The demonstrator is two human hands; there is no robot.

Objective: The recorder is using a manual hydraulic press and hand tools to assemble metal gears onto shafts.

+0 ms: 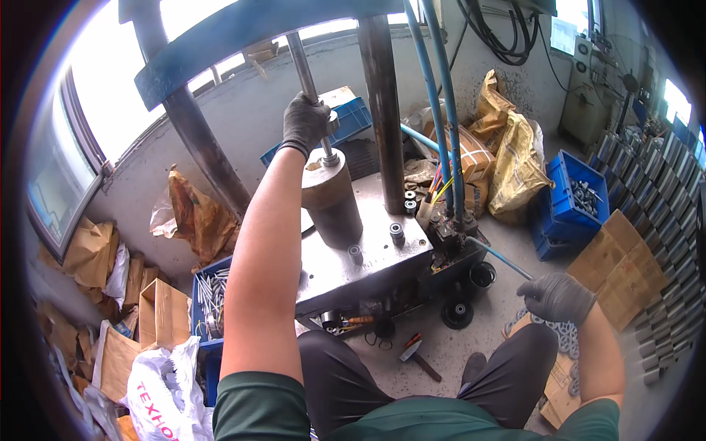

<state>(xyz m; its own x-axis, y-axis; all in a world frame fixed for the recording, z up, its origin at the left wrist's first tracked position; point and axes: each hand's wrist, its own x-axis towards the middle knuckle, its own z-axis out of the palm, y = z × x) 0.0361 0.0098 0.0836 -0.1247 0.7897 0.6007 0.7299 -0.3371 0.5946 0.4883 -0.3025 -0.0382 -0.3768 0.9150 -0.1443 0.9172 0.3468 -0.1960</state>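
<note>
A blue-framed press (250, 37) stands before me. My left hand (306, 121), in a dark grey glove, is closed around a steel rod (299, 62) that slants down from the crossbeam. A small round metal piece (333, 122) shows beside its fingers. Below it, the rod's lower end meets the top of a thick metal cylinder (334, 206) standing on the steel bed (368, 261). At the right, my gloved right hand (559, 298) is curled at the end of a blue lever (500, 257). A small ringed metal part (397, 234) stands on the bed, right of the cylinder.
A hammer (421, 358) lies on the floor between my legs. Blue crates (577, 187) of metal parts stand at the right, near stacked metal tubes (647, 191). Another blue crate (209, 301) holds rods at left. Two steel columns (382, 110) flank the cylinder.
</note>
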